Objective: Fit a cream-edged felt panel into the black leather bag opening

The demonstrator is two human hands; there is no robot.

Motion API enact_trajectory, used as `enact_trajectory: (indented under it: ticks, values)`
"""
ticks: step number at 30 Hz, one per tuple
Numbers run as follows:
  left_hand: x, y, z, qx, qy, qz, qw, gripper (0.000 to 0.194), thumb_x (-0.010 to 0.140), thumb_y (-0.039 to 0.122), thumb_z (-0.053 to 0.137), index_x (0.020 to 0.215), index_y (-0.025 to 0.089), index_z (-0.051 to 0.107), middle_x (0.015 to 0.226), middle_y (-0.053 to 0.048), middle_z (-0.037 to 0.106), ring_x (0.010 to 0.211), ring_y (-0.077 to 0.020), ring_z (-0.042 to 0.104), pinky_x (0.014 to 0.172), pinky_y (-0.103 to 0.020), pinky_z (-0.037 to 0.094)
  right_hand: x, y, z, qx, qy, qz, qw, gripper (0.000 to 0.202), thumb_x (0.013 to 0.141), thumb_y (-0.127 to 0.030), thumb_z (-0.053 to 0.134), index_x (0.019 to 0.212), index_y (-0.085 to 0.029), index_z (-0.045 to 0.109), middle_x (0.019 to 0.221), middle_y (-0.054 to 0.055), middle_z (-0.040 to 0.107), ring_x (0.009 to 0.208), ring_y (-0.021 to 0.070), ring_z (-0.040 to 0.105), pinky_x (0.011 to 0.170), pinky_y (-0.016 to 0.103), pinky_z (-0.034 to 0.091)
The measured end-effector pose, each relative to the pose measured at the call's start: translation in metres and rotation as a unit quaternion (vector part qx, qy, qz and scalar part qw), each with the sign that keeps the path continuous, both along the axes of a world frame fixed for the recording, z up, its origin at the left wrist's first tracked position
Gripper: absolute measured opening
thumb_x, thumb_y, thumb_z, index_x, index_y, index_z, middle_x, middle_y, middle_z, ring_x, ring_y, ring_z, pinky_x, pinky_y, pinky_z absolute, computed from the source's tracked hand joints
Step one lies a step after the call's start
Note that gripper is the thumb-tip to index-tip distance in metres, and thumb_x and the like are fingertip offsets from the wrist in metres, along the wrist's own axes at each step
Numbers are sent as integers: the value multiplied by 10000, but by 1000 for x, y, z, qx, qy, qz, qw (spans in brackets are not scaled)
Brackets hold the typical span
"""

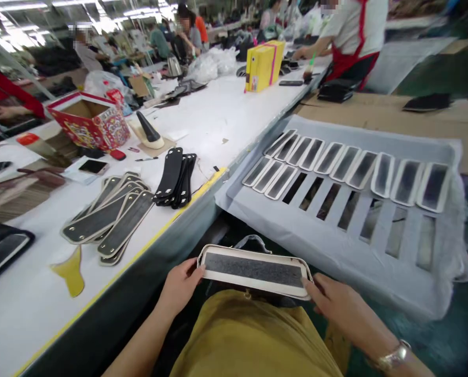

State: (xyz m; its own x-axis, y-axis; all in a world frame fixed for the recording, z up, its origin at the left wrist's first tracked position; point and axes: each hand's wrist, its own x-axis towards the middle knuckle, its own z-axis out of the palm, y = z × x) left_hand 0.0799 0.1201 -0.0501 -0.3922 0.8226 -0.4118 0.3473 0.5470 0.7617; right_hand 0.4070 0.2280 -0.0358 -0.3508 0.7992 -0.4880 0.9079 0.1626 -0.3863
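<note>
Now L hand (181,285), R hand (341,306) fingers pinch strap (254,270) ends.

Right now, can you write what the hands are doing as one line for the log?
left hand: holds strip's left end | right hand: holds right end | strip: flat, over lap | slotted tray: ahead, partly filled

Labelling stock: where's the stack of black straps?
Head view, left: stack of black leather straps on the white table, beside the fanned grey strips, near the yellow edge.
</note>
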Motion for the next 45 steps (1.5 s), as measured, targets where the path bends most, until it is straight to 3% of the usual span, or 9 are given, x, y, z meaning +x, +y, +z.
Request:
enact_trajectory:
  ticks: [3, 9, 17, 25, 33, 38, 41, 45]
  values:
    - [-2, 5, 1, -12, -35, 33, 999, 442, 797, 491, 493, 995, 127, 648, 861, -71, 694, 730, -203, 662, 669, -292, 543, 2, -3, -2, 14, -9, 2, 1000, 396, 917, -512, 313, 710, -205, 456, 641, 52, 602, 600, 190, 582, 549, 282, 314]
    - [-12, 14, 0, -32, 19, -27, 999, 372, 830, 444, 423, 757, 158, 650, 695, -37, 665, 652, -187, 646, 612, -272, 522, 4, -4, -7, 80, 6, 24, 996, 329, 915, -412, 352, 762, -179, 529, 622, 75, 605, 551, 190, 576, 516, 292, 272]
    - [-5, 12, -1, -19, 57, 2, 998, 368, 806, 435, 418, 732, 168, 660, 692, -42, 682, 655, -182, 630, 614, -256, 494, 7, -5, -12, 75, -29, 59, 995, 298, 921, -377, 316, 804, -182, 508, 699, 100, 640, 607, 241, 622, 520, 315, 280]
    - [-1, 8, 0, 3, 53, -1, 999, 389, 819, 448, 422, 758, 158, 674, 698, -42, 679, 666, -190, 628, 637, -264, 495, 7, -5, -13, 56, -25, 52, 997, 302, 919, -397, 278, 809, -191, 471, 723, 107, 644, 675, 273, 643, 550, 331, 296]
    - [8, -3, -12, 38, 43, 4, 998, 475, 852, 489, 435, 1109, 145, 638, 969, -72, 700, 811, -209, 651, 744, -288, 506, 5, -9, -10, 43, 12, 4, 999, 340, 893, -501, 345, 754, -209, 448, 647, 68, 612, 606, 236, 610, 539, 310, 298]
    - [5, -2, -10, 35, 39, 4, 999, 474, 834, 517, 472, 1091, 156, 641, 914, -54, 702, 789, -201, 655, 714, -272, 500, 3, -10, -7, 20, 20, -9, 1000, 326, 902, -495, 349, 737, -221, 412, 637, 39, 590, 578, 204, 575, 543, 296, 284]
    - [-4, 10, -1, -7, 94, -37, 995, 452, 836, 561, 439, 925, 173, 654, 749, -35, 681, 657, -186, 636, 631, -266, 469, 2, -9, -5, 9, 17, -11, 1000, 308, 909, -474, 347, 737, -223, 399, 652, 33, 591, 595, 197, 570, 552, 289, 283]
    - [-17, 35, 8, -68, 245, -188, 949, 477, 883, 558, 307, 711, 195, 564, 651, -43, 622, 640, -199, 598, 601, -270, 389, 2, -8, -3, -5, 22, -17, 1000, 295, 912, -456, 347, 742, -221, 400, 678, 39, 606, 631, 196, 583, 571, 284, 300]
